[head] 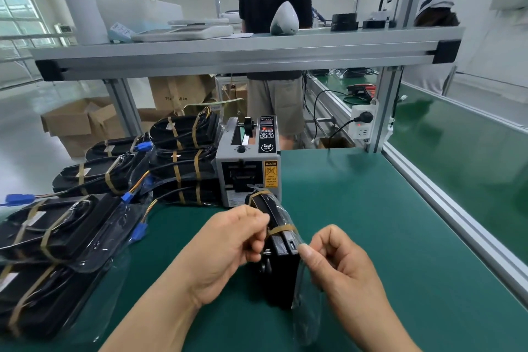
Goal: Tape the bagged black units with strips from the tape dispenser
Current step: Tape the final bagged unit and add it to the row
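Head view: before grey tape dispenser (247,171), left hand (228,246) and right hand (340,263) pinch clear-bagged black unit (281,268); rigid, likely slippery, so clamp its sides.

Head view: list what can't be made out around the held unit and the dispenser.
Head view:
1. Bagged unit: left face hidden by the left hand.
2. Tape dispenser outlet: dark, partly behind the unit; waiting strip cannot be told.
3. Caution label: print too small.
4. Taped stack: cut by left edge.
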### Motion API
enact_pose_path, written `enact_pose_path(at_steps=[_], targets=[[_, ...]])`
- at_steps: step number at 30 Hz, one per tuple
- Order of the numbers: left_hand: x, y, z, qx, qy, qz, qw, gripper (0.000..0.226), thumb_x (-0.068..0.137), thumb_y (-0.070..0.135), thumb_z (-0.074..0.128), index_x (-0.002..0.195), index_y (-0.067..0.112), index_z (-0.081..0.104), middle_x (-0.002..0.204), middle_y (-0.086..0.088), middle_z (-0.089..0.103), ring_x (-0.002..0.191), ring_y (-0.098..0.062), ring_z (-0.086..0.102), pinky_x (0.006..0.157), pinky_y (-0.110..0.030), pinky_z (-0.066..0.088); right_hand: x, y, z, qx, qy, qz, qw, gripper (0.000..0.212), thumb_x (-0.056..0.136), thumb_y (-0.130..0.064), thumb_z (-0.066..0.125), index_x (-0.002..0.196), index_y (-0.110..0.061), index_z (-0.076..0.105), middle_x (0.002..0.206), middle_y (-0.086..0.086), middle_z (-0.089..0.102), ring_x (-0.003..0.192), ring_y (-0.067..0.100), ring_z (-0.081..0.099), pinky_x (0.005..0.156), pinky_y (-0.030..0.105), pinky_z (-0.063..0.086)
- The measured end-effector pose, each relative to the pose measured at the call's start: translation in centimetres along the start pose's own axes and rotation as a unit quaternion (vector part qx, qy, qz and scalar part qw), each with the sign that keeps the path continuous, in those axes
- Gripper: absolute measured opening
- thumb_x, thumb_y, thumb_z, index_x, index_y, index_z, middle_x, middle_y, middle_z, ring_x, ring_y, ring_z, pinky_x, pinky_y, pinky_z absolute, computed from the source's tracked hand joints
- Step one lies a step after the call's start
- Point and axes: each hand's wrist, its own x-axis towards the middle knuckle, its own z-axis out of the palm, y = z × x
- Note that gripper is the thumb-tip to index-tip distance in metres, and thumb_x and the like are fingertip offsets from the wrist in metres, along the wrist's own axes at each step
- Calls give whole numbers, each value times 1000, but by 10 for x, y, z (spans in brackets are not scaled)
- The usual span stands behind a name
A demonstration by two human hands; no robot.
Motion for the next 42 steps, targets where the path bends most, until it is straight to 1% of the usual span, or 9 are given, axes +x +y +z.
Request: enact_pose_path(at_steps=[5,10,15,21,26,30,35,37,42], targets=[[1,2,-4,70,-29,-7,997,21,94,12,59,74,14,61,68,0,54,57,-8,47,56,-20,43,-2,-5,2,1,-10,-3,1000,19,83,-38,65,72,-26,56,61,-6,46,61,15,42,63,37,39],[3,8,-4,146,-41,-13,988,21,90,13,65,70,18,64,63,1,52,55,-8,44,56,-19,40,-3,-7,3,17,-12,9,1000,18,79,-40,63,72,-24,56,60,-5,46,60,15,43,63,37,39],[4,8,-3,194,-21,-9,981,15,83,20,69,70,16,65,63,0,51,58,-12,41,53,-15,37,-4,-7,5,15,-17,9,1000,20,80,-41,62,73,-24,55,59,-6,48,58,13,43,60,26,40],[0,2,1,172,2,-8,985,13,82,21,71,71,16,68,66,-4,52,58,-13,39,53,-16,37,-5,-4,5,21,-20,16,999,24,96,-23,64,74,-23,54,60,-5,49,58,11,44,59,24,41],[-2,-1,4,155,20,-2,988,14,81,15,74,67,17,70,63,2,64,48,-2,50,49,-12,40,-5,-4,7,22,-24,13,999,25,96,-16,62,74,-22,54,60,-5,49,57,10,45,57,22,41],[-2,-1,3,168,26,-1,985,11,79,18,76,69,15,72,67,-2,69,54,-5,56,54,-15,43,-5,-3,8,25,-28,12,999,26,97,-14,61,74,-23,54,61,-5,49,58,11,44,58,24,41],[-3,0,3,175,14,-3,985,12,79,20,75,67,20,73,67,1,68,54,-4,55,56,-14,41,-5,-3,8,28,-31,15,999,25,98,-16,61,75,-23,55,60,-6,50,57,9,46,58,24,42],[-3,1,3,157,7,-10,987,11,78,19,75,67,19,73,68,-1,65,54,-6,49,55,-14,38,-5,-4,8,32,-28,15,999,20,94,-25,62,75,-22,54,61,-5,50,58,10,45,60,28,42],[-3,6,0,84,-10,-46,995,9,80,13,72,71,15,71,68,-5,56,58,-12,38,67,-29,36,-6,-6,8,33,-28,15,999,21,83,-40,61,76,-22,54,61,-6,49,59,11,44,61,30,41]])
